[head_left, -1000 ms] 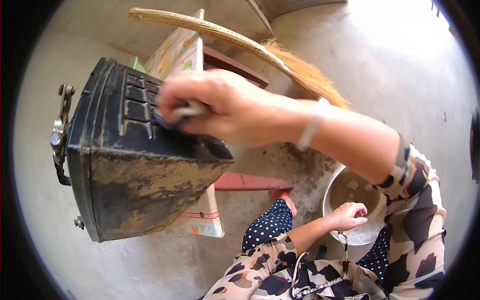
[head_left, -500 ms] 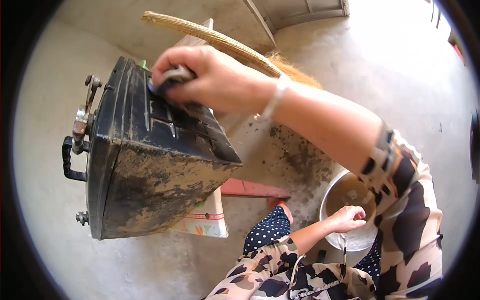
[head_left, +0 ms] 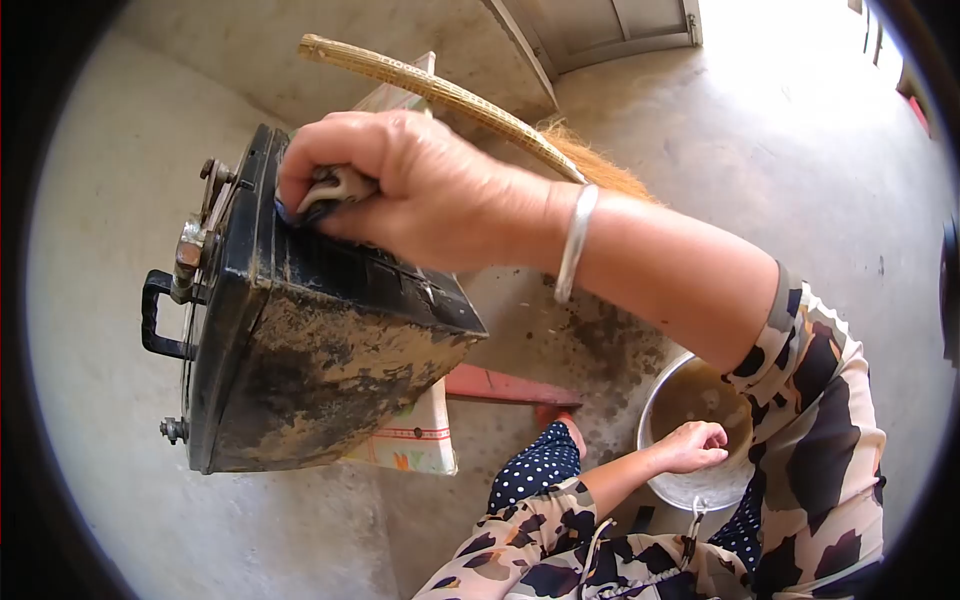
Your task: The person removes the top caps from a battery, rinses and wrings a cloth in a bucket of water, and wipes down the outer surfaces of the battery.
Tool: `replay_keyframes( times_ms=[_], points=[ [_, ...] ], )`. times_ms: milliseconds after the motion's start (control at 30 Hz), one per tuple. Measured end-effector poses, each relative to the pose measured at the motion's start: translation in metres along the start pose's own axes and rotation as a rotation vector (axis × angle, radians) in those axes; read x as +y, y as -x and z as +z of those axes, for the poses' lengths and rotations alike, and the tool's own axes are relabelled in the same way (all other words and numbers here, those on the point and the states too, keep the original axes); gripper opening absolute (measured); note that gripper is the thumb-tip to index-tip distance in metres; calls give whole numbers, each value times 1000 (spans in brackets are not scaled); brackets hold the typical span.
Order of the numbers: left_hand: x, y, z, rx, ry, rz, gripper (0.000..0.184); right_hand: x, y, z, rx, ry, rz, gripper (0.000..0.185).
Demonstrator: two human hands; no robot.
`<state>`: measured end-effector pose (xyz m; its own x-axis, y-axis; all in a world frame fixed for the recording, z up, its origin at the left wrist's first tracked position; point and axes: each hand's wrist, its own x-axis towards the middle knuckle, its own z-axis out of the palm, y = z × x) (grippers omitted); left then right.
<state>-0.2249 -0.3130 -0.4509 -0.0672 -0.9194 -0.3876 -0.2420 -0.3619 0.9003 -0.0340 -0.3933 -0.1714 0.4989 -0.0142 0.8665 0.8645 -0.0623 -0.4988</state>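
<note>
Now, left of centre, we see one mud-streaked black case (head_left: 345, 365); our right hand (head_left: 430, 195) grips one rag (head_left: 343, 188), which has slid nearer the case's rim (head_left: 228, 345), so rubbing reaches that strip. Past one broom (head_left: 440, 92), upper centre, our left hand (head_left: 690, 447) hangs loosely curled, seemingly empty, before one basin (head_left: 700, 492), lower right.

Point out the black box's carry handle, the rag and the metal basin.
Carry handle (head_left: 149, 318): head view, on its outer grip bar.
Rag (head_left: 345, 186): head view, on the pale fold showing between the fingers.
Metal basin (head_left: 677, 488): head view, on its bare inner wall.
</note>
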Motion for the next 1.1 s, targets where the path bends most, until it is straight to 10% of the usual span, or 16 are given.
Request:
replay_keyframes(
  times_ms=[233,367,567,1100],
  points=[
    [3,4,-3,0,104,9,30,-11,35,-19,-259,51,-57,19],
    [3,4,-3,-17,117,15,31,6,8,-18,12,84,37,22],
    [16,13,-9,126,67,123,32,30,-51,-6,-4,95,641,30],
    [-3,4,7,-105,30,-43,33,-44,58,-10,-270,95,-78,30]
  ],
)
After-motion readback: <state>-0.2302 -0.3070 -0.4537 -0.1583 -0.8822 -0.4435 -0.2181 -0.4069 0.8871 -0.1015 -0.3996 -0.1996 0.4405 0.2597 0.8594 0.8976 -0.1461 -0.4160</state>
